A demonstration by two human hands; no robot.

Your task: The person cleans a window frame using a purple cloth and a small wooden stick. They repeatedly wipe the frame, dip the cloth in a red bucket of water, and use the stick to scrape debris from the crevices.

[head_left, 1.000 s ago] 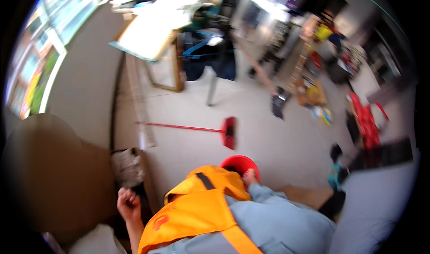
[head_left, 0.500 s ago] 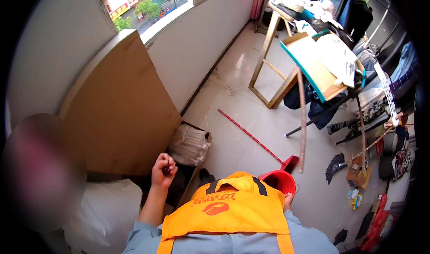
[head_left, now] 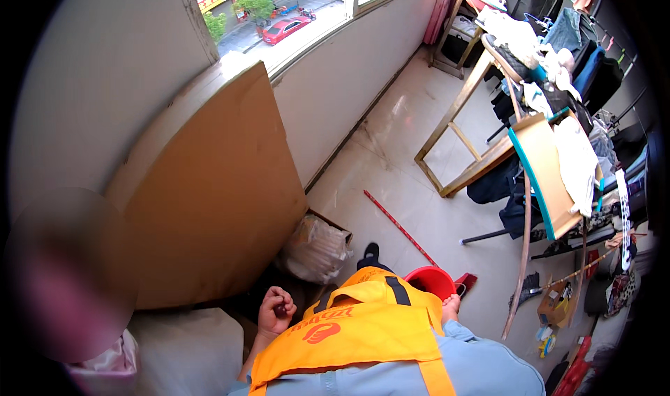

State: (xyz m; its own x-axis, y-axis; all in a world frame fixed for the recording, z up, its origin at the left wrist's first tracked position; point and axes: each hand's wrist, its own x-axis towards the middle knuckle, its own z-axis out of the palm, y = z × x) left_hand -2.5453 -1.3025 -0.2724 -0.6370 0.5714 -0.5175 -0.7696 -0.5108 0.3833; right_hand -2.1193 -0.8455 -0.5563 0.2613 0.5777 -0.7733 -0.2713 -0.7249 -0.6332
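Note:
My right hand (head_left: 451,309) grips the rim of a red bucket (head_left: 431,279), which hangs at the front of my yellow apron (head_left: 377,326). The inside of the bucket is mostly hidden. To the left of the apron, my left hand (head_left: 275,312) is closed, fingers curled around a small dark reddish thing (head_left: 280,311) whose kind I cannot make out. Beyond that hand sits a bundle in clear plastic (head_left: 315,248). Past the bucket, a broom with a red handle (head_left: 398,225) lies on the floor.
A large brown board (head_left: 216,193) leans against the wall under the window. At the right stand a wooden frame (head_left: 453,145) piled with clothes and a shallow cardboard box (head_left: 544,173). A mop (head_left: 530,286) and a small carton (head_left: 555,305) lie nearby. A blurred person is at the left.
My view has shifted, so the room's things sit farther right and lower. My left hand is lower and closer to the apron, still closed. The right hand keeps hold of the bucket.

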